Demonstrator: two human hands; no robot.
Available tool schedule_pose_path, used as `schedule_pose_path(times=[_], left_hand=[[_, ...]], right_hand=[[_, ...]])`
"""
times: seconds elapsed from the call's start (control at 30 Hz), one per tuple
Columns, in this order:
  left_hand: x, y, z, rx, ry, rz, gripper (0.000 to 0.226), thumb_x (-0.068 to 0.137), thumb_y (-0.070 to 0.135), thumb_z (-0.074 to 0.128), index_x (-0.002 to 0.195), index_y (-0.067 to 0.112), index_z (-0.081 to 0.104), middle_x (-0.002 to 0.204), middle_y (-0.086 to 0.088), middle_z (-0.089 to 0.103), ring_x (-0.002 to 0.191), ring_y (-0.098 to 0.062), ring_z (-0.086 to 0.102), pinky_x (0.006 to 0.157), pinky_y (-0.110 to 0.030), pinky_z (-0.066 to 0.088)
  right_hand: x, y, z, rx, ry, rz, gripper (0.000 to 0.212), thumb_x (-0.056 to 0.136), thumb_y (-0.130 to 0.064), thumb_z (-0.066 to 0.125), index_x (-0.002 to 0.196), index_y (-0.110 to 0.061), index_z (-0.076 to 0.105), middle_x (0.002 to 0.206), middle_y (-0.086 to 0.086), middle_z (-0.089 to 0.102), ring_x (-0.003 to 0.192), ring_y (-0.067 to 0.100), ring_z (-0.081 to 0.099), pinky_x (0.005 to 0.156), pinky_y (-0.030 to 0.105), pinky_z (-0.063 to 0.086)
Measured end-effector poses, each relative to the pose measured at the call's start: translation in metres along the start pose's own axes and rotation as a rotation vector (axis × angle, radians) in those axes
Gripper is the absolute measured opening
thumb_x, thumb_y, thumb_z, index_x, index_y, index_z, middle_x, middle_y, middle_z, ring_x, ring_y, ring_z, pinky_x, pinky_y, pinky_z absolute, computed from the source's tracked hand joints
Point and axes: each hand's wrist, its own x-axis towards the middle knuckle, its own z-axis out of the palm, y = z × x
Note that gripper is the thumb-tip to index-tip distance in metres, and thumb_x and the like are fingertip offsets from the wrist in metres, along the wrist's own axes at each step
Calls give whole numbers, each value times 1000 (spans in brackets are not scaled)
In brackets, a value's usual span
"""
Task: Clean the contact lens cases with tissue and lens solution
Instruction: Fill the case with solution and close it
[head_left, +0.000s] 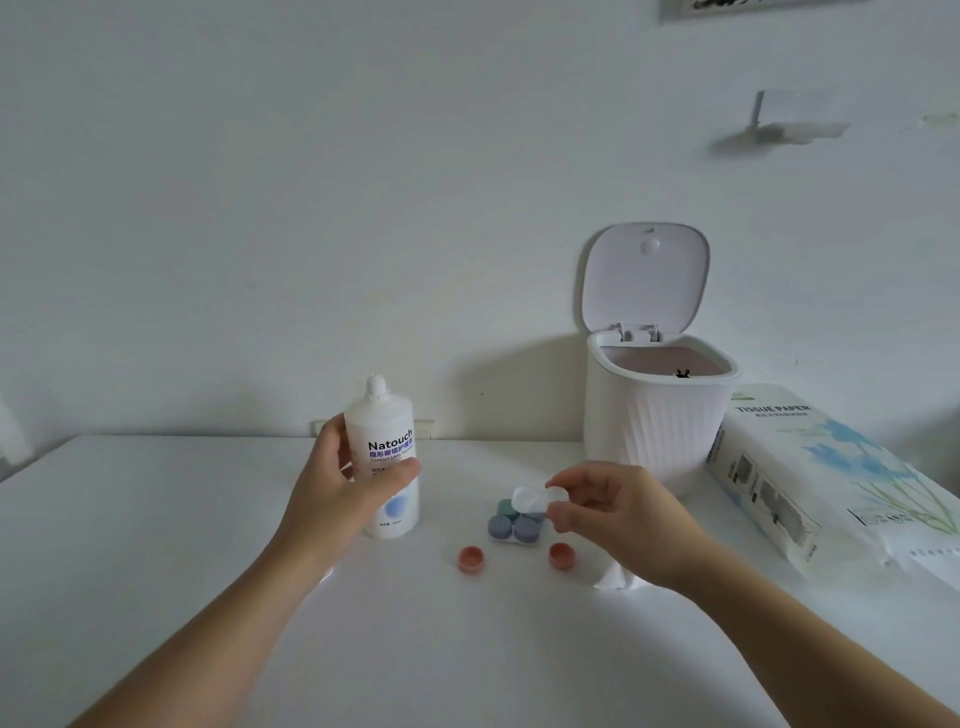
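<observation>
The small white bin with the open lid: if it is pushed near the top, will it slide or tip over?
The white bin is tall, and its raised lid puts weight high and toward the back, so a high push would probably tip it backward. It looks like thin plastic, so likely light. Pushed low, it would probably slide on the smooth white table.

My left hand (340, 488) wraps the lens solution bottle (388, 457), so my thumb covers the middle of its label and the small print below stays too fine to read. My right hand (618, 514) hides one end of the clear lens case (532, 498) in its grip, and a white tissue (615, 576) peeks out from under that wrist. The tissue pack (831, 483) runs off the right edge. Inside the bin (657, 410) there's a small dark thing I can't make out.
</observation>
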Motion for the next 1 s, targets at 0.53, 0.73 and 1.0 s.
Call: schedule_pose_path(times=[0.53, 0.73, 1.0], left_hand=[[-2, -15, 7, 137, 71, 200, 56, 60, 42, 82, 113, 39, 62, 105, 27, 72, 90, 4, 70, 73, -24, 51], [-13, -9, 6, 257, -62, 429, 66, 61, 45, 86, 120, 53, 56, 116, 30, 67, 108, 7, 64, 86, -5, 46], [-16, -7, 8, 511, -107, 670, 67, 65, 33, 88, 125, 33, 60, 120, 25, 63, 112, 4, 58, 90, -2, 36]], right_hand=[[-12, 15, 3, 94, 36, -42, 14, 85, -25, 78, 93, -37, 75, 80, 2, 79, 79, 26, 75, 74, 31, 58], [-17, 15, 6, 120, -2, -50, 21, 84, -30, 78, 104, -32, 75, 82, 4, 79, 77, 15, 73, 71, 13, 51], [-25, 0, 7, 98, 13, -128, 23, 76, -36, 79, 97, -25, 78, 81, 6, 78, 82, 27, 74, 84, 55, 52]])
